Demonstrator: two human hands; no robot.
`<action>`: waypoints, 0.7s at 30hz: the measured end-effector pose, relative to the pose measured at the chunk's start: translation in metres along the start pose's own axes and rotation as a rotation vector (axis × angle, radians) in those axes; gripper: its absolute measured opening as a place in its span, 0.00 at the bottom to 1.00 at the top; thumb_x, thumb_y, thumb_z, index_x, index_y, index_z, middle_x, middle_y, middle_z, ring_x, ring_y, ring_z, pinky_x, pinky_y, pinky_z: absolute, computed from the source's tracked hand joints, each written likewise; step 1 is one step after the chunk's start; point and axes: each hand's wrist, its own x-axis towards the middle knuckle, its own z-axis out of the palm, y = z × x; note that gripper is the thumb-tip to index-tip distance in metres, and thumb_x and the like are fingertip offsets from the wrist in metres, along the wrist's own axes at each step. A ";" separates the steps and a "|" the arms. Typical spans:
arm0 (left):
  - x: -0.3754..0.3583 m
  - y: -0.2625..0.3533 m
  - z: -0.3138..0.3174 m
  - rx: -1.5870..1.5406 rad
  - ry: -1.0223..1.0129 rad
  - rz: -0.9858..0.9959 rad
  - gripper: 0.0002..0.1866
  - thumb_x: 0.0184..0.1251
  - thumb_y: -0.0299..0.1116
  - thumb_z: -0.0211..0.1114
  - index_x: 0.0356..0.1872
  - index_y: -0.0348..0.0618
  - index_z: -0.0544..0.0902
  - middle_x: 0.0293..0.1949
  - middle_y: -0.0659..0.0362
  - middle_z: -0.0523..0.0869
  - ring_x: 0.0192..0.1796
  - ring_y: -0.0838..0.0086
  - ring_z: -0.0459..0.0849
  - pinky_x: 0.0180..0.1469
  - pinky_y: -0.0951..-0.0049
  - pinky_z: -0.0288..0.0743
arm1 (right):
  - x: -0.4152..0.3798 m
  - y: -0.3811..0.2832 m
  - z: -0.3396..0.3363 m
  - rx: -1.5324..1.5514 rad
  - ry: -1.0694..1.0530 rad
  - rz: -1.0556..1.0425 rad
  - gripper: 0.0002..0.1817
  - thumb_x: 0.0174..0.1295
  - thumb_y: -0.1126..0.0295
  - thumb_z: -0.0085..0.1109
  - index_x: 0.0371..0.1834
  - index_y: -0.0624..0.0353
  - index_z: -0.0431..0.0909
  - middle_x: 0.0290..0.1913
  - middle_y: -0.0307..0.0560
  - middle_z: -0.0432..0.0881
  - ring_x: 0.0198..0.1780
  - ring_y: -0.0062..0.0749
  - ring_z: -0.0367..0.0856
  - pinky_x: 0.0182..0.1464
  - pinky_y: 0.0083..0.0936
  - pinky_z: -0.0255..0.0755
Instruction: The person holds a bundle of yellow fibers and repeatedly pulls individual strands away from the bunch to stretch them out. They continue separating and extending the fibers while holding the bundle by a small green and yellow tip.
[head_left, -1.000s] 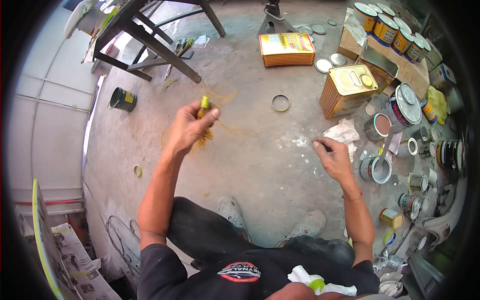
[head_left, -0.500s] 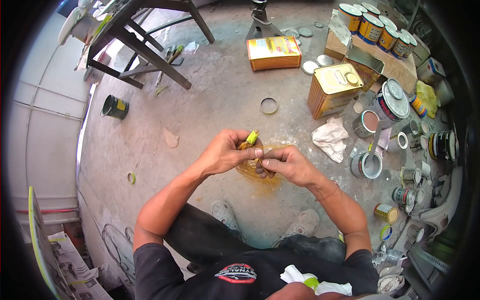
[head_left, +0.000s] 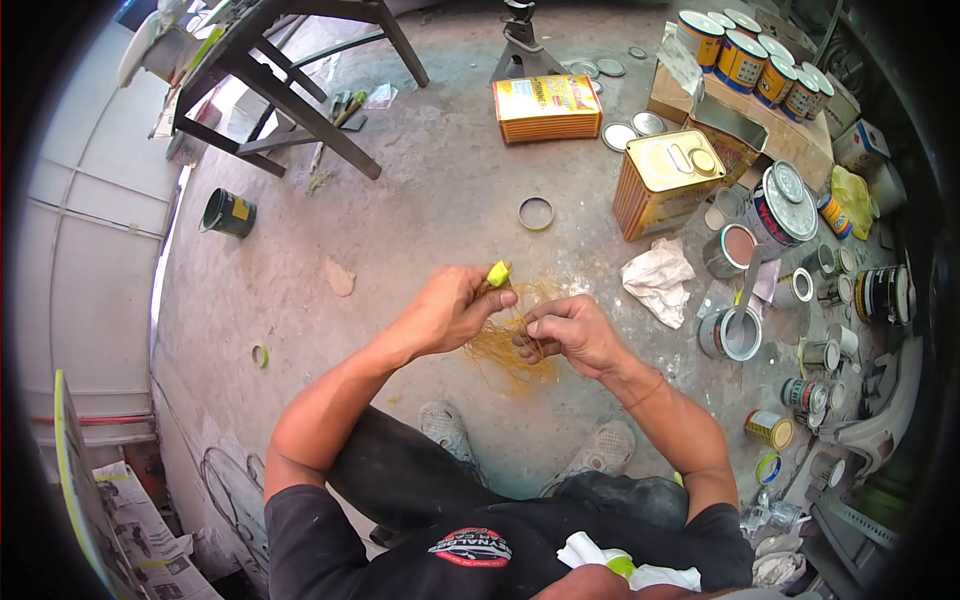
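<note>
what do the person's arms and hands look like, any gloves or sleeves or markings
Both the left hand and right hand are bare, without gloves. Short black sleeves leave the forearms uncovered. The sleeves belong to a black shirt with a red, black and white oval logo on its front.

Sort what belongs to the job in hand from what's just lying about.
Apparently the job: yellow strands, pinched by left hand and right hand; lime-green tape above the left hand.

Seemingly lying about: thinner tin, crumpled white wad, dark can.
</note>
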 end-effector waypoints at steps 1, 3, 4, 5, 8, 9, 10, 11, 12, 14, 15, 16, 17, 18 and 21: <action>-0.004 0.010 -0.007 0.057 0.121 -0.067 0.10 0.67 0.37 0.65 0.36 0.40 0.82 0.22 0.64 0.79 0.28 0.83 0.72 0.31 0.74 0.68 | -0.001 0.000 0.000 0.010 0.032 0.055 0.12 0.55 0.71 0.60 0.33 0.73 0.82 0.27 0.48 0.82 0.26 0.25 0.79 0.28 0.20 0.73; -0.004 0.002 -0.015 0.090 0.408 -0.058 0.11 0.68 0.37 0.63 0.36 0.39 0.81 0.21 0.64 0.79 0.26 0.81 0.72 0.31 0.73 0.68 | -0.003 0.004 -0.009 -0.110 0.034 0.045 0.12 0.54 0.70 0.59 0.32 0.72 0.83 0.25 0.47 0.82 0.25 0.24 0.78 0.27 0.21 0.72; -0.004 -0.009 -0.024 0.073 0.529 -0.013 0.11 0.69 0.37 0.63 0.36 0.37 0.81 0.23 0.63 0.80 0.27 0.81 0.73 0.31 0.73 0.68 | -0.004 0.004 -0.015 -0.234 0.032 0.028 0.13 0.52 0.68 0.58 0.31 0.70 0.84 0.24 0.46 0.82 0.23 0.23 0.78 0.25 0.22 0.71; -0.004 -0.021 -0.035 0.057 0.650 0.030 0.12 0.69 0.37 0.62 0.36 0.36 0.81 0.24 0.63 0.80 0.28 0.80 0.74 0.31 0.74 0.69 | -0.006 0.005 -0.021 -0.234 0.030 0.029 0.13 0.52 0.68 0.58 0.31 0.70 0.84 0.24 0.46 0.82 0.23 0.23 0.78 0.25 0.22 0.71; -0.007 -0.070 -0.082 -0.053 0.942 -0.015 0.13 0.71 0.39 0.61 0.35 0.37 0.80 0.26 0.64 0.80 0.28 0.82 0.74 0.31 0.78 0.67 | -0.011 0.014 -0.052 -0.747 0.237 0.001 0.13 0.49 0.65 0.59 0.29 0.64 0.85 0.18 0.48 0.80 0.23 0.25 0.78 0.28 0.26 0.72; -0.011 -0.091 -0.096 -0.141 1.032 -0.045 0.13 0.72 0.40 0.61 0.35 0.38 0.80 0.26 0.65 0.79 0.28 0.83 0.73 0.31 0.79 0.67 | -0.013 0.021 -0.069 -0.852 0.294 -0.039 0.13 0.48 0.64 0.59 0.29 0.63 0.86 0.18 0.51 0.79 0.23 0.30 0.80 0.29 0.29 0.72; -0.017 -0.109 -0.108 -0.137 1.031 -0.047 0.13 0.72 0.40 0.61 0.35 0.38 0.80 0.26 0.65 0.79 0.28 0.83 0.73 0.31 0.79 0.67 | -0.014 0.029 -0.087 -0.996 0.371 -0.074 0.13 0.48 0.65 0.59 0.29 0.64 0.85 0.20 0.55 0.80 0.25 0.39 0.81 0.31 0.33 0.73; -0.023 -0.124 -0.120 -0.304 1.160 -0.066 0.13 0.72 0.40 0.61 0.35 0.40 0.80 0.26 0.65 0.78 0.27 0.84 0.72 0.30 0.80 0.67 | -0.015 0.038 -0.106 -1.139 0.451 -0.111 0.13 0.48 0.65 0.59 0.29 0.64 0.85 0.22 0.59 0.81 0.27 0.48 0.83 0.34 0.36 0.74; -0.027 -0.133 -0.126 -0.473 1.285 -0.085 0.12 0.72 0.41 0.61 0.35 0.42 0.79 0.25 0.66 0.77 0.26 0.84 0.72 0.29 0.81 0.66 | -0.015 0.049 -0.127 -1.182 0.560 -0.091 0.13 0.47 0.65 0.59 0.28 0.64 0.85 0.25 0.62 0.81 0.29 0.53 0.82 0.36 0.39 0.74; -0.028 -0.144 -0.126 -0.555 1.315 -0.071 0.12 0.72 0.41 0.61 0.35 0.43 0.79 0.26 0.66 0.77 0.26 0.83 0.72 0.30 0.81 0.67 | -0.018 0.062 -0.159 -1.220 0.670 -0.072 0.13 0.47 0.65 0.59 0.28 0.64 0.85 0.27 0.64 0.81 0.32 0.58 0.82 0.37 0.42 0.74; -0.028 -0.143 -0.125 -0.645 1.346 -0.057 0.12 0.72 0.41 0.61 0.35 0.43 0.79 0.26 0.66 0.77 0.27 0.83 0.73 0.30 0.80 0.67 | -0.020 0.062 -0.168 -1.273 0.696 -0.037 0.12 0.47 0.66 0.59 0.27 0.65 0.85 0.27 0.64 0.81 0.33 0.58 0.82 0.38 0.43 0.74; -0.029 -0.143 -0.125 -0.642 1.344 -0.055 0.12 0.72 0.41 0.61 0.35 0.43 0.79 0.26 0.66 0.77 0.27 0.83 0.73 0.30 0.80 0.67 | -0.020 0.066 -0.175 -1.326 0.721 -0.002 0.12 0.46 0.66 0.59 0.26 0.65 0.84 0.28 0.64 0.81 0.33 0.58 0.82 0.38 0.43 0.74; -0.029 -0.137 -0.124 -0.640 1.240 -0.036 0.12 0.72 0.41 0.61 0.36 0.43 0.79 0.27 0.66 0.77 0.28 0.83 0.73 0.31 0.81 0.67 | -0.020 0.063 -0.173 -1.327 0.700 -0.023 0.12 0.50 0.64 0.61 0.26 0.65 0.84 0.26 0.64 0.81 0.31 0.57 0.82 0.37 0.40 0.75; -0.029 -0.129 -0.121 -0.637 1.135 -0.017 0.12 0.72 0.41 0.61 0.36 0.43 0.78 0.28 0.65 0.78 0.28 0.83 0.74 0.31 0.81 0.67 | -0.021 0.049 -0.160 -1.324 0.705 -0.023 0.12 0.50 0.64 0.61 0.26 0.65 0.84 0.26 0.64 0.81 0.31 0.57 0.82 0.37 0.40 0.75; -0.020 -0.083 -0.083 -0.492 0.696 0.007 0.13 0.72 0.40 0.61 0.33 0.39 0.79 0.27 0.65 0.79 0.28 0.83 0.73 0.32 0.80 0.67 | -0.025 -0.003 -0.091 -1.060 0.567 -0.358 0.12 0.59 0.65 0.59 0.32 0.65 0.84 0.28 0.58 0.83 0.31 0.50 0.83 0.37 0.33 0.75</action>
